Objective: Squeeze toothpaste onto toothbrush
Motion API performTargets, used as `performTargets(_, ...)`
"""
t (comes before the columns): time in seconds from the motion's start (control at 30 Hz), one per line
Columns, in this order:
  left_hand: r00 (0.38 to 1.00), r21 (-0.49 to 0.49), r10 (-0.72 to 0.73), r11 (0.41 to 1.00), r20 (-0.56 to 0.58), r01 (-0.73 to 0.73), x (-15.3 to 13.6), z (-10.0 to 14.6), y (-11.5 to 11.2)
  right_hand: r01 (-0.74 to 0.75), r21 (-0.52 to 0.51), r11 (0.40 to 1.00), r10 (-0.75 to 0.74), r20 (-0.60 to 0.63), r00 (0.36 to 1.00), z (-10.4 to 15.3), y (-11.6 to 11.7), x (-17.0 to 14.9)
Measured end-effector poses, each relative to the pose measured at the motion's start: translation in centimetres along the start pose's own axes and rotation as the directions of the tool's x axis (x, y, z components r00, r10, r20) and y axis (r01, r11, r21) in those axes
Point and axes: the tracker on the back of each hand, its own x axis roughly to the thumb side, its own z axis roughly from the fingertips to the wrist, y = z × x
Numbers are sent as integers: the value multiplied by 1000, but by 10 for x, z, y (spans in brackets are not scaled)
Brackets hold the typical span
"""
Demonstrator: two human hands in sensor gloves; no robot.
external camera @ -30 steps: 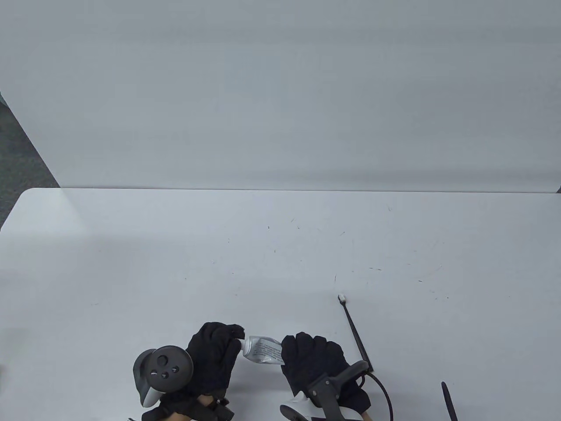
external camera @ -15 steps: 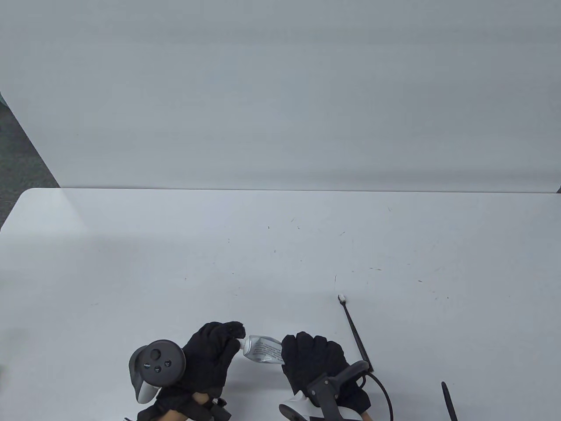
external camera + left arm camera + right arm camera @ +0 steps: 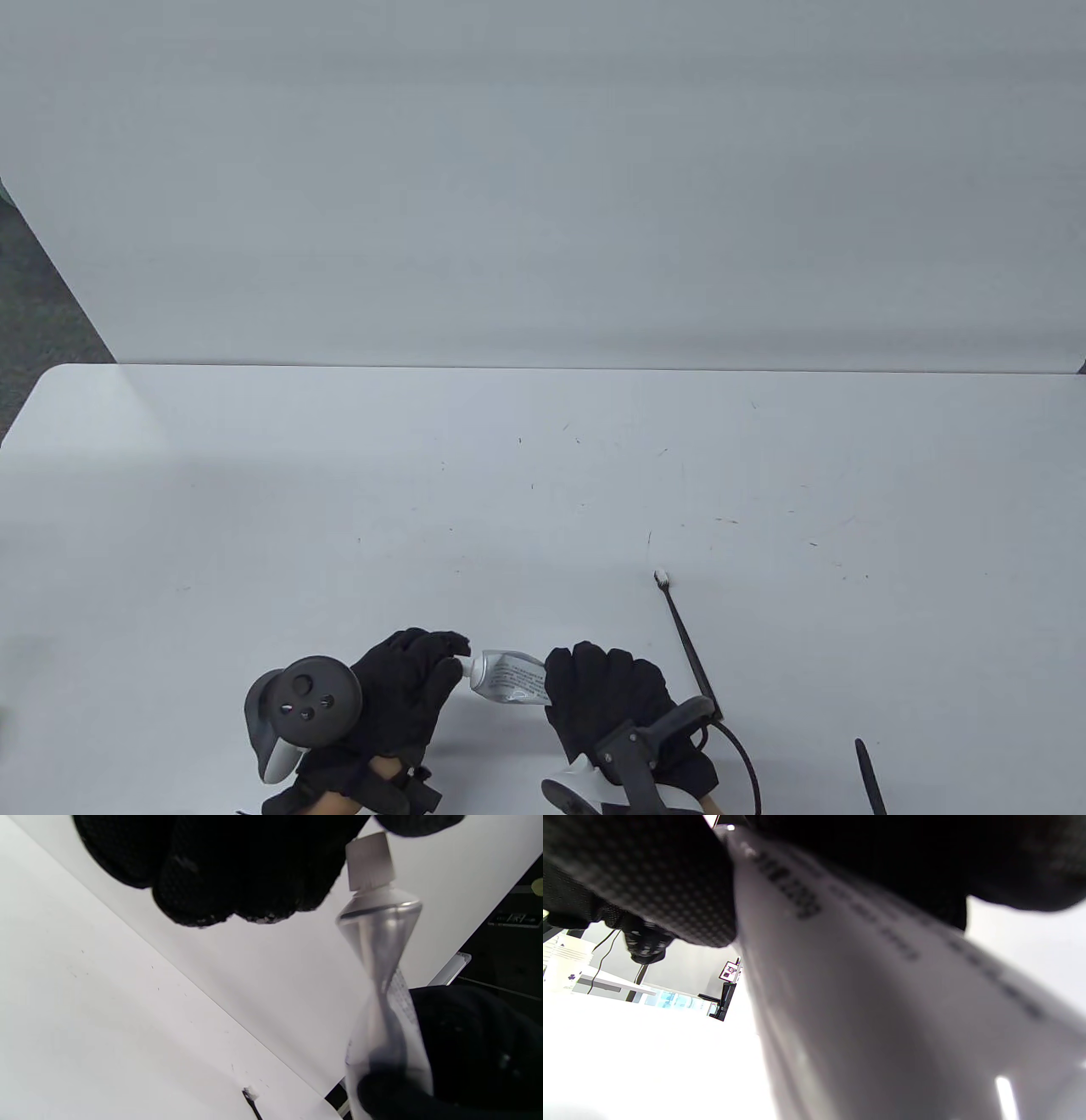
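Note:
A small silver toothpaste tube (image 3: 507, 677) is held above the table's front edge. My right hand (image 3: 567, 689) grips its rear half. My left hand (image 3: 458, 654) pinches the white cap at the tube's left end. The left wrist view shows the cap (image 3: 369, 860) between my left fingertips (image 3: 237, 895), with the tube (image 3: 382, 993) running down into my right hand (image 3: 466, 1052). The tube (image 3: 882, 1005) fills the right wrist view under my right fingers (image 3: 640, 887). A black toothbrush (image 3: 689, 649) lies on the table right of my right hand, with its white head (image 3: 662, 578) pointing away.
The white table (image 3: 339, 509) ends at a white wall panel (image 3: 543, 187) behind. A thin black object (image 3: 869, 777) lies at the front right. A black cable (image 3: 747, 760) loops from my right hand's tracker. The toothbrush head (image 3: 251, 1094) also shows in the left wrist view.
My left hand has rolled a little at the cap, and its tracker has shifted left. The tube, my right hand and the toothbrush have stayed in place.

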Motion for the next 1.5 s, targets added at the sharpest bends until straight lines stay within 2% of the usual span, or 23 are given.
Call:
performTargets(0.07, 995, -148, 96, 985, 28, -91, 0, -3, -2, 5, 0, 1000, -5, -5, 1000, 0, 1, -1)
performTargets(0.1, 996, -160, 85, 984, 26, -80, 1, -2, -2, 4, 1, 1000, -4, -5, 1000, 0, 1, -1)
performTargets(0.13, 999, -87, 36, 996, 40, -32, 2, -2, -3, -4, 6, 1000, 4, 2, 1000, 0, 0, 0)
performTargets(0.2, 997, -9, -74, 997, -2, 74, 3, -2, -1, -5, 9, 1000, 5, 7, 1000, 0, 1, 0)
performTargets(0.27, 996, 10, -88, 996, -21, 88, 0, -1, 1, -2, 12, 1000, 2, 8, 1000, 0, 1, 0)
performTargets(0.3, 999, 2, -42, 999, -35, 42, -2, -1, 1, -1, 9, 1000, 0, 6, 1000, 0, 2, 0)
performTargets(0.37, 998, -91, 67, 994, -6, -67, -5, -4, -2, 8, 12, 1000, -8, 0, 1000, 0, 3, -1)
performTargets(0.4, 995, -158, 99, 983, 5, -97, -4, -5, -4, 8, 14, 1000, -8, 0, 1000, 0, 4, -1)
performTargets(0.43, 995, -164, 100, 982, 10, -97, -3, -4, -4, 5, 17, 1000, -5, 0, 1000, 0, 4, -1)
performTargets(0.5, 1000, -62, 20, 998, -10, -21, -1, -3, -4, 2, 22, 1000, -2, 5, 1000, 0, 5, -1)
performTargets(0.57, 998, -18, -49, 999, -25, 49, -2, -3, -1, 8, 23, 1000, -8, 6, 1000, 0, 4, -1)
performTargets(0.63, 999, -35, 21, 999, -40, -22, -6, -2, -1, 3, 20, 1000, -3, 7, 1000, 0, 4, -1)
performTargets(0.73, 990, -172, 143, 975, 5, -140, -4, -5, -5, 20, 26, 999, -19, -2, 1000, 0, 6, -2)
performTargets(0.87, 999, -40, -30, 999, -17, 30, 1, -4, -5, 13, 35, 999, -13, 6, 1000, 1, 7, -2)
performTargets(0.93, 998, -16, -43, 999, -37, 43, -2, -3, -2, 16, 37, 999, -16, 7, 1000, 1, 7, -1)
performTargets(1.0, 997, -104, 77, 992, -2, -77, -5, -4, -4, 28, 37, 999, -28, -5, 1000, 0, 8, -3)
performTargets(1.07, 994, -213, 107, 972, 21, -100, -1, -5, -7, 32, 39, 999, -32, -11, 999, 0, 8, -5)
performTargets(1.17, 999, -81, -30, 996, 11, 31, 3, -5, -6, 26, 47, 999, -26, -3, 1000, 1, 8, -4)
performTargets(1.23, 997, -56, -74, 996, -27, 72, 1, -4, -5, 33, 48, 998, -33, -2, 999, 1, 8, -4)
performTargets(1.3, 998, -62, -29, 998, -49, 26, -3, -3, -4, 27, 50, 998, -27, -1, 1000, 1, 9, -4)
performTargets(1.4, 996, -207, 90, 975, 20, -84, -2, -6, -6, 41, 50, 998, -40, -6, 999, 1, 9, -4)
performTargets(1.5, 998, -115, 52, 992, 29, -48, 2, -6, -5, 41, 51, 998, -41, -4, 999, 1, 9, -4)
